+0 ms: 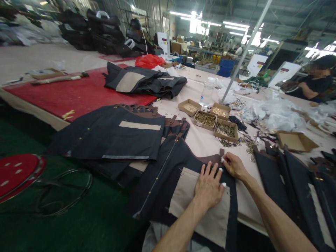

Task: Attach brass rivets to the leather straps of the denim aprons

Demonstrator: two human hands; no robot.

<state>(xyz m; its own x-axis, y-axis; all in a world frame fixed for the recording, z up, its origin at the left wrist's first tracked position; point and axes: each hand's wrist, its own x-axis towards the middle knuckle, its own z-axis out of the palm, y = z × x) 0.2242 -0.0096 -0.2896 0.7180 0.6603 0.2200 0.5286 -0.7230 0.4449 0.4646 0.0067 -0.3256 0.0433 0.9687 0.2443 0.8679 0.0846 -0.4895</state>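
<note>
My left hand [208,189] lies flat with fingers spread on a dark fabric panel [168,175] that carries a beige pocket patch [183,194]. White wraps cover some of its fingertips. At the panel's upper right edge, my right hand [234,165] is closed in a pinch beside a short brown tab [222,152] on the brown trim. What sits between its fingertips is too small to make out. Along the panel's left side runs a pale seam with small brass-coloured rivets. More dark panels [123,136] with brown edging are stacked to the left.
Cardboard trays [204,119] of small metal parts stand beyond my hands, near a clear bottle [208,91] and a phone [237,123]. Dark pieces [275,182] lie to the right. A red board [65,91] covers the left table; a red stool [19,175] stands below. One person sits far right.
</note>
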